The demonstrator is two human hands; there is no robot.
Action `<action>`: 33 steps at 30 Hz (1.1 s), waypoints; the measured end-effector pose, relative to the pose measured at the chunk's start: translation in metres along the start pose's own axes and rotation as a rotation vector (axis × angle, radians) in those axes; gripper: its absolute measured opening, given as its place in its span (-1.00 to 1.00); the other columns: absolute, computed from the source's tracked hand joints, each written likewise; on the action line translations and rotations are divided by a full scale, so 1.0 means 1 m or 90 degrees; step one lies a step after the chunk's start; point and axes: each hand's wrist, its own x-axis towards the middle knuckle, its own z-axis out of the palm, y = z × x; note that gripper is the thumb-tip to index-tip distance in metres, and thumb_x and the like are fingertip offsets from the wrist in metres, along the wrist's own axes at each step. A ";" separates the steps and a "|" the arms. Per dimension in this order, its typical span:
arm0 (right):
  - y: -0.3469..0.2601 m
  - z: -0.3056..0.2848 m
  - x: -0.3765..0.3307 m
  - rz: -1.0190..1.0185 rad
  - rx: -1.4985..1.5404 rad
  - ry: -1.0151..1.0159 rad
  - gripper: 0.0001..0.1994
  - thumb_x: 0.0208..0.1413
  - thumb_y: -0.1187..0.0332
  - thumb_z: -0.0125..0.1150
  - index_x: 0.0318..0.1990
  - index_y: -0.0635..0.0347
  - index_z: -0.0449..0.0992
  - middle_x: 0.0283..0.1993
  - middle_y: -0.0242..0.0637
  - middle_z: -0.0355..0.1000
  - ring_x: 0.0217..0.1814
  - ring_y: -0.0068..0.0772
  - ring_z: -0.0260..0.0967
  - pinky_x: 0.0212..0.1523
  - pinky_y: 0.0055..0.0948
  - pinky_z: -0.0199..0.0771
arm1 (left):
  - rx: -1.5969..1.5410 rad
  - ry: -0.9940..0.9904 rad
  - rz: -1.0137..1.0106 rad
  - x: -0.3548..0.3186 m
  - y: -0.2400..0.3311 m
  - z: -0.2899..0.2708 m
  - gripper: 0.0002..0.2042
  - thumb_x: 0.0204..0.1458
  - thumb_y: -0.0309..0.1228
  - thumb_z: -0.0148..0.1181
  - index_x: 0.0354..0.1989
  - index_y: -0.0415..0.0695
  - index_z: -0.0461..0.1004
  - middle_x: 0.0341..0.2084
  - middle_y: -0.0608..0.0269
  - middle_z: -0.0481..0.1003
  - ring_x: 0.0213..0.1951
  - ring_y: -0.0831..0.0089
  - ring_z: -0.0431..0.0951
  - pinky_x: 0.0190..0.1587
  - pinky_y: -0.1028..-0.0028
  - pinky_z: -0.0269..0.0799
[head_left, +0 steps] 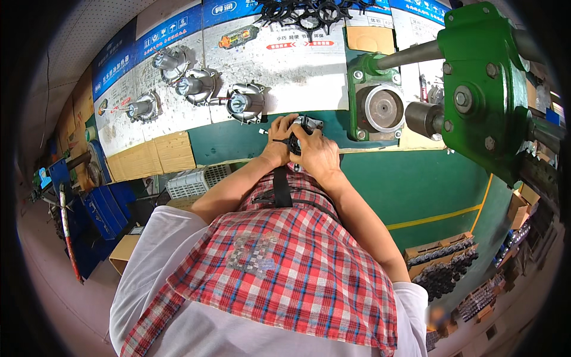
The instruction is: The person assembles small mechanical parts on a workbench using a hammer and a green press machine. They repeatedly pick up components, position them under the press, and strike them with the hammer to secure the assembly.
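At the table's near edge, both my hands are closed around a small motor assembly [307,123] with silvery metal and black parts. My left hand [277,141] grips its left side, fingers bent over the top. My right hand [317,154] holds it from the right, thumb and fingers curled over a black ring-shaped part [294,143]. A short wire with a white connector [263,131] sticks out beside my left hand. My fingers hide much of the assembly. Just beyond them, a silver motor in a finned housing [244,103] stands on the table.
More such motors [196,87] stand at the left on printed cardboard [297,74]. Black plastic rings [309,16] lie heaped at the far edge. To the right is a green press [479,89] with a round metal seat [383,109]. A grey plastic crate [196,181] sits below left.
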 end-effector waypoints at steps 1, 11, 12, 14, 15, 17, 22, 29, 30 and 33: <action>0.000 0.000 0.000 0.002 -0.003 0.001 -0.40 -0.22 0.16 0.43 0.07 -0.17 0.34 -0.35 -0.05 0.39 -0.41 -0.05 0.52 -0.40 -0.20 0.56 | -0.006 0.002 0.001 0.000 0.000 0.000 -0.27 -0.19 -0.24 0.37 0.25 0.01 0.27 0.32 0.12 0.06 0.33 -0.04 0.00 0.34 0.06 0.00; 0.000 0.003 -0.005 -0.016 -0.002 0.048 -0.38 -0.18 0.10 0.45 0.09 -0.14 0.34 -0.37 -0.06 0.38 -0.39 0.01 0.50 -0.38 -0.14 0.53 | 0.008 0.016 0.015 0.000 0.000 0.003 -0.27 -0.20 -0.30 0.38 0.25 0.01 0.25 0.33 0.13 0.05 0.33 -0.05 0.00 0.33 0.03 0.04; 0.000 0.003 -0.007 -0.022 -0.003 0.064 -0.36 -0.18 0.06 0.47 0.10 -0.13 0.34 -0.38 -0.06 0.38 -0.38 0.04 0.49 -0.37 -0.13 0.53 | 0.021 0.011 0.026 -0.003 -0.003 0.003 -0.26 -0.22 -0.38 0.38 0.26 0.01 0.25 0.32 0.14 0.06 0.32 -0.04 0.01 0.32 0.04 0.06; -0.003 -0.024 -0.014 -0.034 -0.034 0.029 -0.12 -0.20 -0.07 0.46 0.34 -0.20 0.20 -0.19 -0.01 0.36 -0.18 0.06 0.44 -0.15 -0.10 0.48 | -0.012 0.019 0.050 0.001 -0.010 0.002 -0.18 -0.31 -0.45 0.40 0.28 0.02 0.24 0.30 0.17 0.11 0.30 -0.03 0.05 0.31 0.05 0.08; -0.002 -0.038 -0.021 -0.056 -0.040 0.046 -0.04 -0.20 -0.11 0.45 0.41 -0.19 0.13 -0.10 0.03 0.34 -0.10 0.08 0.41 -0.06 -0.09 0.44 | -0.017 0.007 0.041 0.001 -0.007 -0.001 -0.17 -0.34 -0.47 0.40 0.28 0.01 0.25 0.29 0.17 0.13 0.29 -0.03 0.07 0.32 0.06 0.09; 0.011 -0.070 -0.036 -0.034 0.024 0.062 -0.06 -0.08 -0.06 0.41 0.43 -0.01 0.07 0.14 0.10 0.28 0.06 0.16 0.33 0.08 -0.11 0.38 | -0.033 0.042 0.063 0.005 0.001 -0.010 -0.25 -0.37 -0.44 0.39 0.19 0.02 0.37 0.22 0.14 0.23 0.22 -0.06 0.15 0.28 0.05 0.18; 0.132 -0.176 -0.089 0.252 0.136 -0.026 -0.57 0.14 0.17 0.28 0.09 0.23 0.50 -0.09 0.01 0.56 -0.03 -0.07 0.55 -0.07 -0.21 0.50 | 0.000 0.228 0.246 0.049 0.064 -0.021 -0.18 -0.26 -0.18 0.56 0.21 -0.15 0.25 0.09 0.08 0.29 0.12 0.05 0.25 0.24 0.19 0.19; 0.155 -0.474 -0.072 0.010 0.581 0.529 -0.32 0.29 -0.25 -0.12 0.24 0.18 0.33 0.10 -0.20 0.44 0.06 -0.38 0.37 0.20 -0.33 0.25 | -0.171 0.154 0.233 0.148 0.140 0.031 -0.38 -0.27 -0.29 0.39 0.10 -0.09 0.46 0.21 0.00 0.28 0.30 -0.05 0.14 0.41 0.13 -0.04; 0.126 -0.498 -0.067 -0.073 0.616 0.539 -0.36 0.28 -0.20 -0.09 0.24 0.17 0.30 0.10 -0.16 0.44 0.09 -0.31 0.38 0.20 -0.26 0.29 | -0.074 0.157 0.255 0.161 0.139 0.038 -0.39 -0.27 -0.28 0.40 0.08 -0.10 0.47 0.21 0.00 0.28 0.30 -0.06 0.13 0.42 0.13 -0.04; 0.042 -0.571 -0.072 -0.266 0.627 0.536 -0.52 0.27 -0.01 0.03 0.20 0.08 0.29 0.02 -0.13 0.46 0.09 -0.19 0.42 0.14 -0.13 0.41 | 0.014 0.153 0.309 0.191 0.150 0.064 -0.38 -0.27 -0.21 0.44 0.07 -0.13 0.49 0.19 0.02 0.33 0.34 -0.08 0.09 0.42 0.11 -0.08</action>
